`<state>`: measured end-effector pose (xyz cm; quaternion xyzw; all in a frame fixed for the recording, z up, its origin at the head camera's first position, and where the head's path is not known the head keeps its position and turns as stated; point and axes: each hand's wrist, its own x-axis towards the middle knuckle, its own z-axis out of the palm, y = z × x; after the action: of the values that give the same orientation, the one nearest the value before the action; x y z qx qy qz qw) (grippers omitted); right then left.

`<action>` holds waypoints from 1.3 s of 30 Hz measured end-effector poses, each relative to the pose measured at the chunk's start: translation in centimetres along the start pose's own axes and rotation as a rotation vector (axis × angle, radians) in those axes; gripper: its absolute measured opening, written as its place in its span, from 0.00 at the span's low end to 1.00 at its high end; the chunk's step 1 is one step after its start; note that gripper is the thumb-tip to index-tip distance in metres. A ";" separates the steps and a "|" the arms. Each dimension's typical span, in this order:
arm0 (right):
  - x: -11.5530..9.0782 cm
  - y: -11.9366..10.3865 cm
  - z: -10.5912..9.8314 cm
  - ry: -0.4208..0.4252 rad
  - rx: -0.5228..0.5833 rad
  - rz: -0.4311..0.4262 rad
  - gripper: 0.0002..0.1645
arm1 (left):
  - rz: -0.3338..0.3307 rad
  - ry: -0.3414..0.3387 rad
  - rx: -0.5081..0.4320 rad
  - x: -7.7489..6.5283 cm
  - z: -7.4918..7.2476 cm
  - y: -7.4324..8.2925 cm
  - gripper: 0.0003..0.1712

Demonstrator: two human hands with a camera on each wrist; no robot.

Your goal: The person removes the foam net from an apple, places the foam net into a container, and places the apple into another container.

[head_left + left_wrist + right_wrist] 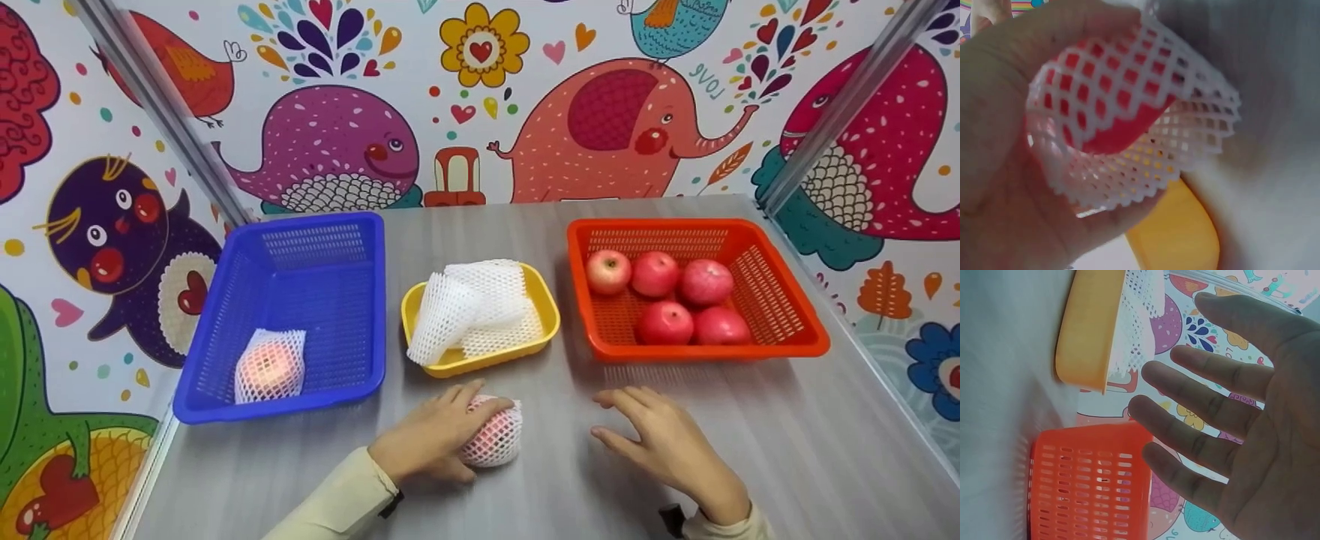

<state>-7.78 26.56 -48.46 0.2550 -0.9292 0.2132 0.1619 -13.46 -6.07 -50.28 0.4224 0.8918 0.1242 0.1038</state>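
My left hand [442, 433] curls its fingers and thumb round a red apple in a white foam net [501, 436], just in front of the yellow basket. In the left wrist view the foam net [1202, 121] stretches past the apple [1123, 129] on one side, its edge open. To the right, my right hand [664, 442] hovers over the table with fingers spread and nothing in it; the right wrist view shows its bare palm [1275, 455]. Several foam nets [480, 307] lie in the yellow basket [480, 363].
At the left, a blue basket [360, 397] holds one netted apple [270, 367]. An orange-red basket [705, 351] at the right holds several bare apples [666, 324]. Patterned walls [480, 97] stand behind and beside the grey table [555, 487].
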 end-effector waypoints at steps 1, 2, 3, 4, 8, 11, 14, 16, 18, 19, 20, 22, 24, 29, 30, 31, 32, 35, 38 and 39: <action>0.0 0.0 0.1 -0.003 0.000 -0.002 0.20 | -0.010 0.003 -0.008 0.0 0.1 0.1 0.61; 0.0 0.0 0.2 -0.005 0.001 -0.005 0.20 | -0.013 0.013 -0.016 0.0 0.2 0.1 0.60; 0.0 0.0 0.3 -0.007 0.003 -0.010 0.20 | -0.011 0.032 -0.024 0.0 0.3 0.2 0.59; 0.0 0.0 0.4 -0.007 0.006 -0.016 0.20 | -0.006 0.050 -0.027 0.1 0.4 0.2 0.57; 0.3 0.0 0.9 0.014 0.026 -0.057 0.19 | 0.020 0.128 -0.046 0.1 0.7 0.4 0.52; 0.5 -0.1 1.4 0.038 0.056 -0.103 0.18 | 0.030 0.160 -0.056 0.0 0.5 0.6 0.52; 0.9 -0.5 2.2 0.048 0.099 -0.153 0.17 | 0.045 0.193 -0.070 -0.1 0.0 1.1 0.53; 1.1 -0.8 2.8 0.044 0.137 -0.185 0.16 | 0.062 0.214 -0.062 -0.1 -0.4 1.4 0.54; 1.4 -1.1 3.4 0.038 0.176 -0.210 0.16 | 0.081 0.233 -0.049 0.0 -0.8 1.9 0.55; 1.5 -1.3 3.7 0.038 0.191 -0.222 0.16 | 0.088 0.242 -0.041 0.0 -1.0 2.1 0.55; 1.6 -1.5 3.9 0.036 0.206 -0.232 0.16 | 0.093 0.249 -0.035 0.1 -1.1 2.3 0.56; 1.8 -1.9 4.4 0.041 0.231 -0.252 0.17 | 0.102 0.262 -0.029 0.1 -1.3 2.6 0.56; 1.9 -2.2 4.7 0.049 0.245 -0.256 0.19 | 0.103 0.272 -0.032 0.1 -1.4 2.8 0.56; 1.7 -2.6 5.1 0.057 0.255 -0.219 0.30 | 0.113 0.296 -0.035 0.2 -1.4 3.0 0.57; 1.7 -2.7 5.2 0.053 0.254 -0.212 0.33 | 0.119 0.301 -0.038 0.2 -1.4 3.1 0.57; 1.7 -2.8 5.3 0.048 0.250 -0.211 0.36 | 0.128 0.305 -0.045 0.3 -1.4 3.1 0.58; 1.7 -2.8 5.4 0.044 0.246 -0.217 0.39 | 0.139 0.310 -0.051 0.3 -1.3 3.2 0.58; 1.8 -2.9 5.7 0.048 0.228 -0.251 0.47 | 0.180 0.328 -0.060 0.4 -1.3 3.5 0.60; 1.9 -2.9 6.0 0.074 0.231 -0.294 0.50 | 0.229 0.343 -0.059 0.4 -1.3 3.6 0.62; 1.9 -2.9 6.0 0.082 0.235 -0.299 0.50 | 0.241 0.344 -0.059 0.4 -1.3 3.6 0.62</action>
<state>-8.89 20.68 -51.89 0.3986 -0.8422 0.3038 0.1987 -11.43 -3.72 -47.99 0.4953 0.8355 0.2320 -0.0530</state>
